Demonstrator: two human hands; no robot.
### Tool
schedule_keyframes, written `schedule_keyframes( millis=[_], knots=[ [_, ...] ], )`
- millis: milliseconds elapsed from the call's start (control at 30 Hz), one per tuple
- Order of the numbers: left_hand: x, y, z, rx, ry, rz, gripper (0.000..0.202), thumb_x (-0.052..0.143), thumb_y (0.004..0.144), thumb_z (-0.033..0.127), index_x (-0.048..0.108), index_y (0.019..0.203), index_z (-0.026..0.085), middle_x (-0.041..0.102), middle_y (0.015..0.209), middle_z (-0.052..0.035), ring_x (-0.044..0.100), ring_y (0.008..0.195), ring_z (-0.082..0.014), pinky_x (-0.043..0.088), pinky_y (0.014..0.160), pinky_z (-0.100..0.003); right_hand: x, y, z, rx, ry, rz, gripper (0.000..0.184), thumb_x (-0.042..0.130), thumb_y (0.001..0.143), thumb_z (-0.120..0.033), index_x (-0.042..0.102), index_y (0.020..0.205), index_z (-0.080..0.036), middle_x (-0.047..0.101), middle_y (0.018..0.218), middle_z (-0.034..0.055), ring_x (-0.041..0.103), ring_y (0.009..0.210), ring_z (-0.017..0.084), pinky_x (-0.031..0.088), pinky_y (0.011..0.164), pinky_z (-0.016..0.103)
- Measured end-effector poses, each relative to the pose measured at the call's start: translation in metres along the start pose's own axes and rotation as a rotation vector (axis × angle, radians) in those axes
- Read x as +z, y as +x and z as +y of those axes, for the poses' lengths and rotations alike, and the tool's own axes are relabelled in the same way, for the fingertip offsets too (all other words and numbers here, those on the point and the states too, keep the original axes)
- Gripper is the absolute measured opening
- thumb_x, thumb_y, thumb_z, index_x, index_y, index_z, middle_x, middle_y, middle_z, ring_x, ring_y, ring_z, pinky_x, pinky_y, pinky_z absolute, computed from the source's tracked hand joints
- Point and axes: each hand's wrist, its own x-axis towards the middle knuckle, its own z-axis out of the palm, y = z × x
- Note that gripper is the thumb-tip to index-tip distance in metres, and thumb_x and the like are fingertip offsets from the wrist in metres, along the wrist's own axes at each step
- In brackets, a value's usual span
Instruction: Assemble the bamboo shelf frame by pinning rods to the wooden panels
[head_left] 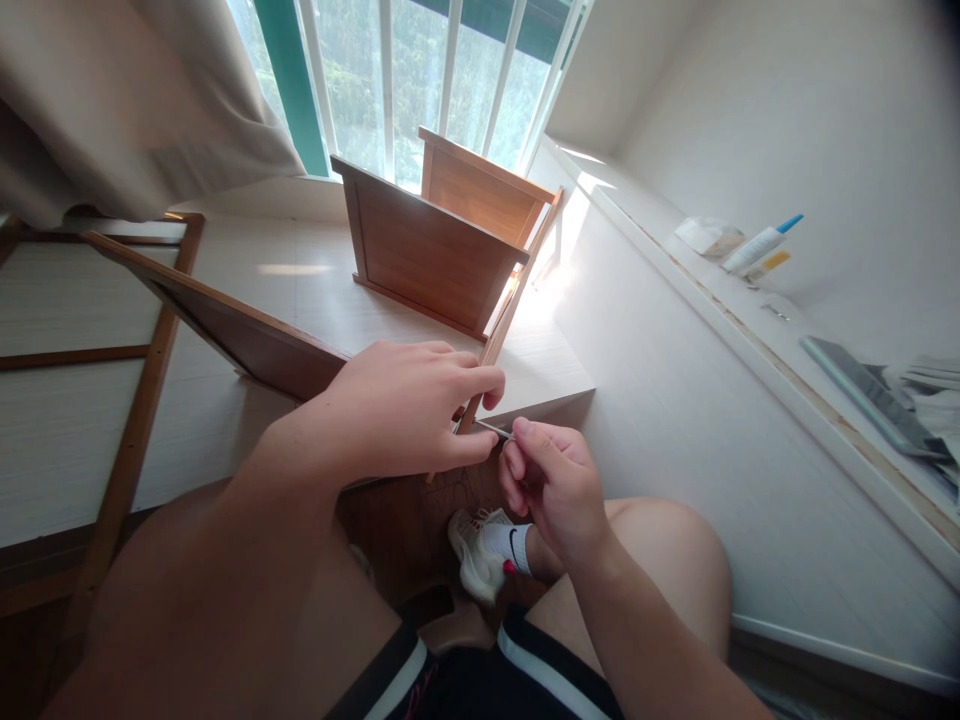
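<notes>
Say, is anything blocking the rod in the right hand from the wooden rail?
Nothing visible: the rod runs from the right hand to the rail's near end. The left hand is close, but its thumb and forefinger leave a gap there.

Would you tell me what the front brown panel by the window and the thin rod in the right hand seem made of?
Brown panel: probably wood or veneer, varnished, given its reddish, softly shining face. Thin rod: likely bare metal, from its silvery look; too small for certainty.
</notes>
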Motion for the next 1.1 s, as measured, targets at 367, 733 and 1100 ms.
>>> schedule_keyframes(
  millis=[367, 733, 1100],
  knots=[
    [0.0014, 0.0000, -0.0017, 0.014, -0.002, 0.010, 0.018, 0.054, 0.082, 0.045, 0.061, 0.088, 0.029, 0.067, 0.083, 0.0028, 0.059, 0.080, -0.0194, 0.027, 0.059, -0.031, -0.0008, -0.0021, -0.0015, 0.074, 0.081, -0.019, 0.046, 0.059, 0.092, -0.046, 0.051, 0.057, -0.017, 0.051, 0.038, -0.0020, 0.038, 0.030, 0.007, 0.019, 0.033, 0.020],
    [-0.0001, 0.0000, -0.0026, 0.029, -0.020, -0.008, 0.016, 0.053, 0.082, 0.041, 0.061, 0.087, 0.028, 0.065, 0.081, 0.0013, 0.057, 0.076, -0.0197, 0.029, 0.059, -0.031, -0.0010, -0.0058, -0.0011, 0.056, 0.088, -0.033, 0.046, 0.058, 0.094, -0.044, 0.050, 0.057, -0.017, 0.050, 0.039, -0.0020, 0.037, 0.031, 0.007, 0.020, 0.035, 0.021],
    [0.0022, -0.0012, -0.0038, 0.031, -0.013, 0.015, 0.017, 0.053, 0.082, 0.043, 0.060, 0.086, 0.028, 0.064, 0.079, 0.0018, 0.056, 0.076, -0.0192, 0.027, 0.058, -0.031, -0.0046, -0.0043, 0.0017, 0.049, 0.042, -0.039, 0.045, 0.055, 0.095, -0.046, 0.052, 0.060, -0.017, 0.052, 0.043, -0.0018, 0.039, 0.035, 0.008, 0.020, 0.036, 0.021]
  ],
)
